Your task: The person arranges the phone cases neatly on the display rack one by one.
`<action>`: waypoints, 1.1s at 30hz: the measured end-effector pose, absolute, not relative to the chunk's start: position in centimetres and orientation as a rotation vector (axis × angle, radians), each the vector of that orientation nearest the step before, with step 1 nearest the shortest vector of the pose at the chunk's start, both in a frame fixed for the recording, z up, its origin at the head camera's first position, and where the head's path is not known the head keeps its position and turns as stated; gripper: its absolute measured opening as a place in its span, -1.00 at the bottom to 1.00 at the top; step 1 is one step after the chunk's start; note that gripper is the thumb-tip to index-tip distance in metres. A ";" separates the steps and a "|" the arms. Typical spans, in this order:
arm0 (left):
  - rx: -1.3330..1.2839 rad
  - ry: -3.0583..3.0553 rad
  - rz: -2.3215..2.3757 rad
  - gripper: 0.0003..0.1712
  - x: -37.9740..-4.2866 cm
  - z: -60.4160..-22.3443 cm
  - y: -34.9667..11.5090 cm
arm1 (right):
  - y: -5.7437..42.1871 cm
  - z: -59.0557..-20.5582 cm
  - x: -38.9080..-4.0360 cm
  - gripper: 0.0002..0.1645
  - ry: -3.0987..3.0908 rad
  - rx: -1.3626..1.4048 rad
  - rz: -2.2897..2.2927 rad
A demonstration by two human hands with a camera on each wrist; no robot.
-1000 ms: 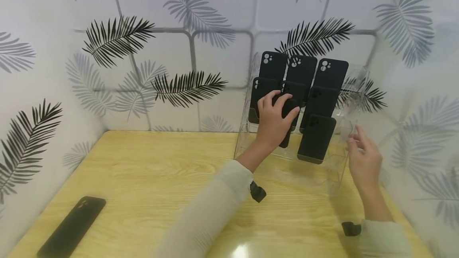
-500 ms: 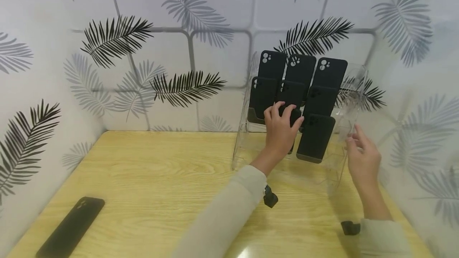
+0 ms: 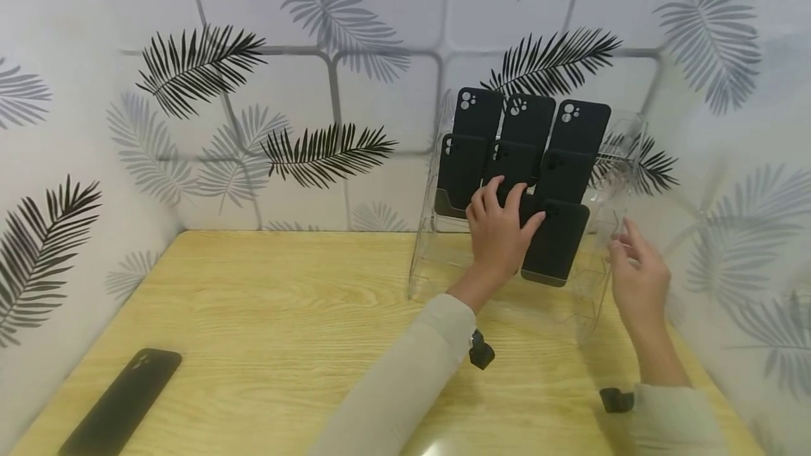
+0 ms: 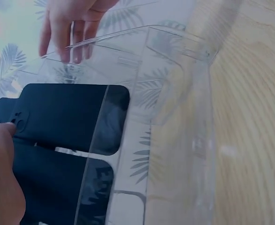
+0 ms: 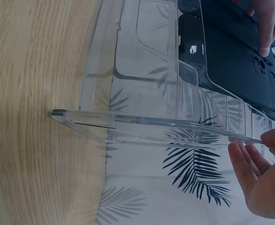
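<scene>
A clear acrylic display rack (image 3: 437,259) stands at the table's (image 3: 266,315) two o'clock corner, its tiers filled with black phone cases (image 3: 573,129) leaning upright in rows. The left hand (image 3: 500,231) lies on a case in the front row's middle slot, fingers spread and nearly straight across it; that case is mostly hidden. At three o'clock from it another front-row case (image 3: 557,241) sits in its pocket. The right hand (image 3: 640,280) touches the rack's right side panel, fingers loosely apart. A spare case (image 3: 120,403) lies flat at seven o'clock
</scene>
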State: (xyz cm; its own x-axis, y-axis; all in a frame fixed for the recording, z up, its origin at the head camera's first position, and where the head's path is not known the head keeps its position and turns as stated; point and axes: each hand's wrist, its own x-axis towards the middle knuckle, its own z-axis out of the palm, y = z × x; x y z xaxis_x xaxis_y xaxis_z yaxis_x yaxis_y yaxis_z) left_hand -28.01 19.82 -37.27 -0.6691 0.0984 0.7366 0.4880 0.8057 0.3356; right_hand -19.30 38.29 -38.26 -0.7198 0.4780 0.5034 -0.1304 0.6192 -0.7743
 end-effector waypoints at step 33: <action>-0.669 -2.444 -0.414 -0.18 -24.9 -36.7 -2.6 | 38.1 -38.1 -19.3 -0.43 -2.143 -0.284 1.086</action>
State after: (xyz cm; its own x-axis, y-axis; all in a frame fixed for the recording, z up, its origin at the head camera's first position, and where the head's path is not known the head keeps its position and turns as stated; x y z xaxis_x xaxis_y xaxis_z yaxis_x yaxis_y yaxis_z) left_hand -24.89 -2.63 -36.71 -0.7151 0.3687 0.5939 0.5437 0.8273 0.1410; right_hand -19.27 38.11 -38.12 -0.7261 0.4788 0.4935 -0.1146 0.6233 -0.7735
